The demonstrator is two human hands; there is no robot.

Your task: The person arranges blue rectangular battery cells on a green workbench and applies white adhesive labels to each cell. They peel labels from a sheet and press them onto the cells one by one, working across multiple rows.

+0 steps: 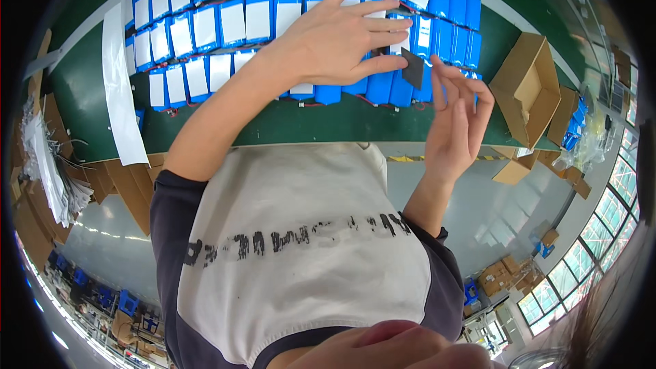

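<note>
Rows of blue battery packs with white labels and thin red wires lie side by side on a green table. My left hand rests flat on the packs near the middle of the rows, fingers spread, holding nothing. A small dark grey square pad stands at the right end of the front row. One fingertip of the left hand touches its left edge. My right hand is raised beside it with curled fingers, and its fingertips pinch the pad's right edge.
An open cardboard box sits on the table's right end, with smaller boxes and more blue packs beyond it. A long white paper strip hangs over the left side. Stacked white sheets and cardboard lie further left.
</note>
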